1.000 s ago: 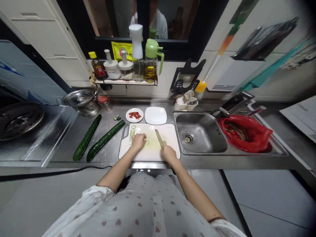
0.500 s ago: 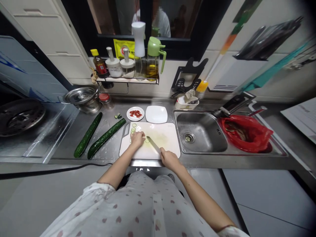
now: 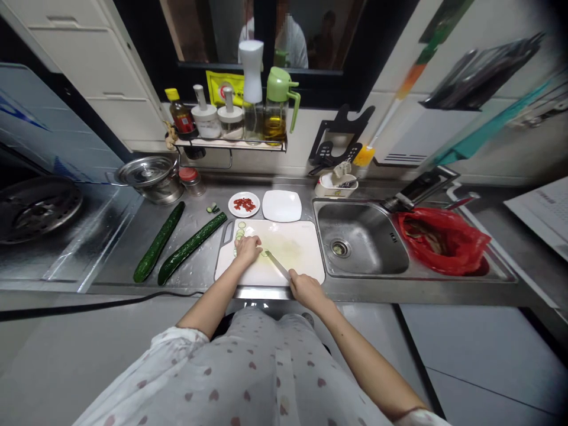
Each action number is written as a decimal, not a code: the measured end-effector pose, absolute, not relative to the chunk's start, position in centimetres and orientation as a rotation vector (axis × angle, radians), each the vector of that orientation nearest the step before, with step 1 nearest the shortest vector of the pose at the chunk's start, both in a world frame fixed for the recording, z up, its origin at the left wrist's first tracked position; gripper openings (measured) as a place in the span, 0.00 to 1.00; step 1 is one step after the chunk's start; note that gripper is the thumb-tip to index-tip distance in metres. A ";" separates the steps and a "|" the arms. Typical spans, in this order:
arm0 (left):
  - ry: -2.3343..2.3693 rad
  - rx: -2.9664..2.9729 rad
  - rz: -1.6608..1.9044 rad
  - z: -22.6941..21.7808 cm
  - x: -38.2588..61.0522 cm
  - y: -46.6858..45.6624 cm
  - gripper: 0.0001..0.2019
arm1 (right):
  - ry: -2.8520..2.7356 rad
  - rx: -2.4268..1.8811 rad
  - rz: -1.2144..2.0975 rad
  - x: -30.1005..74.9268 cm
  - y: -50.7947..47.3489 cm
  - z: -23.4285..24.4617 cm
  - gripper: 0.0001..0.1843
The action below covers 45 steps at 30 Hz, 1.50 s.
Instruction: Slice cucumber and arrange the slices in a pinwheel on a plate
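Note:
A white cutting board [image 3: 293, 254] lies on the counter before me. My right hand [image 3: 306, 289] grips a kitchen knife [image 3: 278, 264] by its handle, its blade pointing up and left across the board. Close to the tip, my left hand [image 3: 248, 250] has its fingers curled down over a piece of cucumber, mostly covered by the hand. A thin cucumber slice lies beside the blade tip. Along the board's left side run several round cucumber slices [image 3: 240, 232], the lower ones partly behind my left hand.
Two whole cucumbers [image 3: 193, 248] lie left of the board. Behind it stand a plate of chopped red pieces [image 3: 244, 205] and a white square plate [image 3: 281, 206]. A sink [image 3: 361, 239] and red plastic bag [image 3: 444, 242] are at right. A steel pot [image 3: 151, 178] stands back left.
The knife tip has come slightly down toward me and a little right. My left hand stays in nearly the same place on the board.

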<state>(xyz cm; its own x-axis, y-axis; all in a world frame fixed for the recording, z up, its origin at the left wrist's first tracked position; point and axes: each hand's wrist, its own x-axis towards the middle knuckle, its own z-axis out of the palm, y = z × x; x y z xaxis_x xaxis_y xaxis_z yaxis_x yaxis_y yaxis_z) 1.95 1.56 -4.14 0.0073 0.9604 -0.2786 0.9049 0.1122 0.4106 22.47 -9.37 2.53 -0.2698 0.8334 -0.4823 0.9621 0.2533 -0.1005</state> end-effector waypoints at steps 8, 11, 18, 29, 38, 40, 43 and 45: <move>1.916 1.790 0.145 -4.0 2.0 1.7 0.08 | 2.180 1.636 -0.542 22.5 -9.6 2.3 0.13; 1.908 1.790 0.141 -3.9 1.9 1.7 0.08 | 2.182 1.626 -0.529 22.5 -9.6 2.3 0.13; 1.901 1.770 0.135 -3.9 1.9 1.8 0.08 | 2.143 1.630 -0.589 22.0 -9.8 2.2 0.15; 1.889 1.774 0.130 -3.8 1.9 1.9 0.07 | 2.080 1.633 -0.681 21.2 -8.9 2.4 0.17; 1.895 1.770 0.128 -3.9 1.9 2.0 0.07 | 2.117 1.640 -0.684 20.8 -8.1 2.0 0.17; 1.893 1.770 0.127 -3.9 1.9 2.0 0.07 | 2.116 1.632 -0.689 20.7 -7.9 2.1 0.17; 1.890 1.769 0.126 -3.9 1.9 2.0 0.07 | 2.124 1.616 -0.692 20.7 -7.8 2.3 0.17; 1.889 1.769 0.122 -3.9 1.9 2.1 0.08 | 2.126 1.608 -0.694 20.7 -7.8 2.4 0.17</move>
